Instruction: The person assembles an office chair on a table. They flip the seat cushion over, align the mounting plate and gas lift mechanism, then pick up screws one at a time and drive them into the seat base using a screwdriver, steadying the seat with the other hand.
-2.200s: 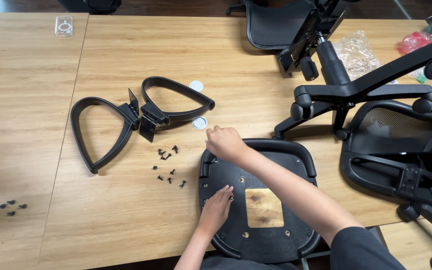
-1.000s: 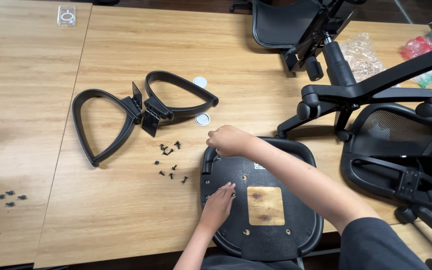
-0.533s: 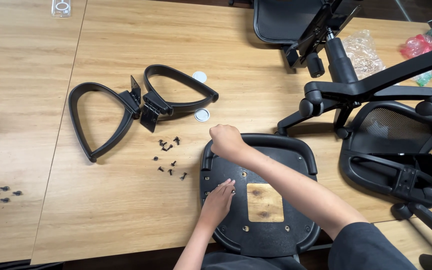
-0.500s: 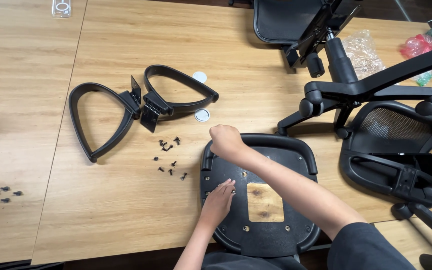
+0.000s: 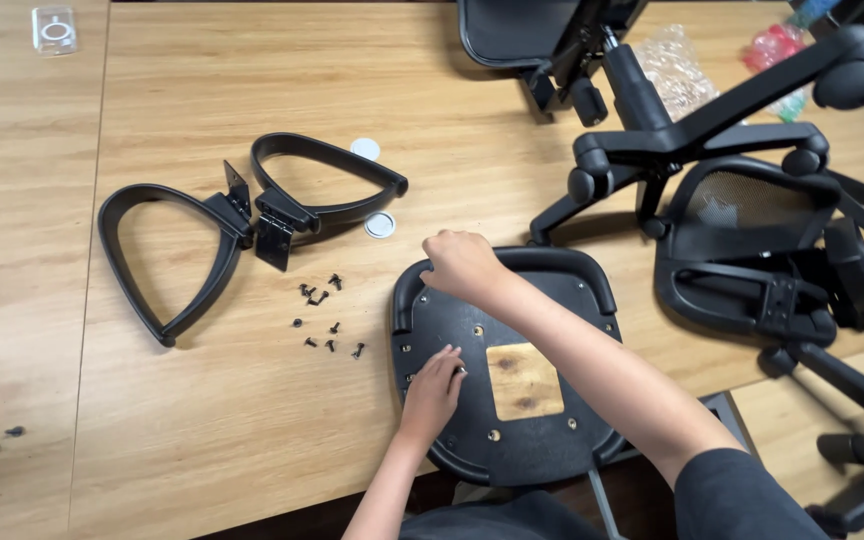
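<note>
Hands have barely shifted: right hand (image 5: pixel 460 265) still grips the far rim of the upturned seat base (image 5: pixel 512 440) at the counter (image 5: pixel 202 440) edge, fingers curled; left hand (image 5: pixel 434 388) fingers pinch something small, probably a screw, by a hole.

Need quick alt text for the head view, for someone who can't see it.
Two bare hands rest on an upturned black chair seat on a wooden table: right hand at its far rim, left hand on its underside. Loose black screws and two black armrests lie left.

Clear plastic bags (image 5: pixel 687 62) — crinkled, far right; clear case (image 5: pixel 54 28) far left.
</note>
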